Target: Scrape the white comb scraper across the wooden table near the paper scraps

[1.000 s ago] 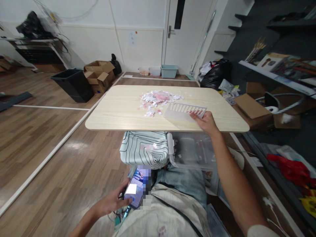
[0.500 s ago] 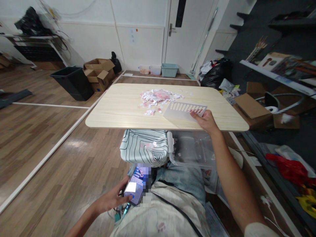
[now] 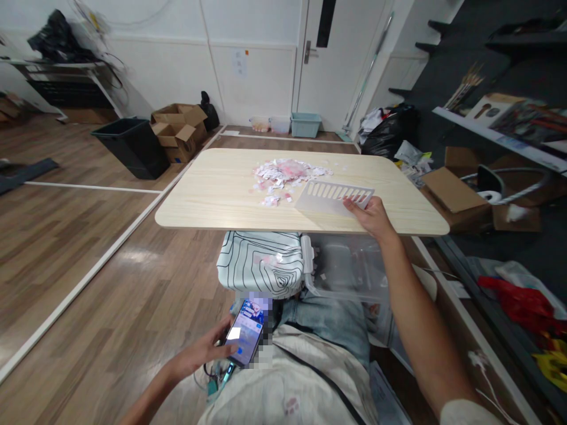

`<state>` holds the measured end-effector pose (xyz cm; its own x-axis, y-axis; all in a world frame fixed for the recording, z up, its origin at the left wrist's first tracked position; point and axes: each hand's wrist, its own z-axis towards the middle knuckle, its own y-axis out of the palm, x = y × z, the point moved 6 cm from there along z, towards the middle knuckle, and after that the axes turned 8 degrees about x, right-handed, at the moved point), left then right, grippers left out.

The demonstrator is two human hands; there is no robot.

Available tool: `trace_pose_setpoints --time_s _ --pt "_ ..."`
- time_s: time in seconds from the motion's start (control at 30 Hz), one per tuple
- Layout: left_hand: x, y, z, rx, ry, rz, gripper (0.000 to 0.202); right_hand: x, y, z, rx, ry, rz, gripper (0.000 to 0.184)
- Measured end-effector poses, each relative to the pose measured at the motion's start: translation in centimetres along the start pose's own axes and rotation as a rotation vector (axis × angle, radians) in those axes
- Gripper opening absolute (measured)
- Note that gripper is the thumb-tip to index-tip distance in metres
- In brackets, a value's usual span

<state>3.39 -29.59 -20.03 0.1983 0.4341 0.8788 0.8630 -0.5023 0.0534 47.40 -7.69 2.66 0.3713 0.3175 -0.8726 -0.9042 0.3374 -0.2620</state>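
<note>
My left hand (image 3: 211,348) is closed round a smartphone (image 3: 246,334) at my lap, its screen lit and the thumb over the lower part of the glass. My right hand (image 3: 371,217) grips the right end of a flat, pale panel with a row of long slots (image 3: 325,199), which leans tilted over the near right part of the table (image 3: 208,203). Just beyond the panel's left end lies a heap of small white and pink paper scraps (image 3: 286,171). A smaller clump of scraps (image 3: 271,200) sits nearer to me.
Under the table's near edge are a patterned cushion-like item (image 3: 261,265) and a clear plastic box (image 3: 349,265). A black bin (image 3: 133,147) and cardboard boxes (image 3: 179,127) stand at left. An open carton (image 3: 456,183) and a shelf (image 3: 496,139) are at right.
Both hands keep their holds with almost no movement. The picture on the phone's screen has shifted a little, and the whole view has moved slightly.
</note>
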Motion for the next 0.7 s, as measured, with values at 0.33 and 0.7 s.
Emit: trace_pose_setpoints --time_s 0.33,0.7 --pt "4.0 1.9 0.7 0.138 0.016 0.069 0.056 -0.1 0.1 0.1 0.004 0.014 0.02 0.061" --pt "4.9 2.7 2.0 0.201 -0.008 0.165 0.069 -0.5 0.2 -0.1 0.001 -0.001 -0.003 0.057"
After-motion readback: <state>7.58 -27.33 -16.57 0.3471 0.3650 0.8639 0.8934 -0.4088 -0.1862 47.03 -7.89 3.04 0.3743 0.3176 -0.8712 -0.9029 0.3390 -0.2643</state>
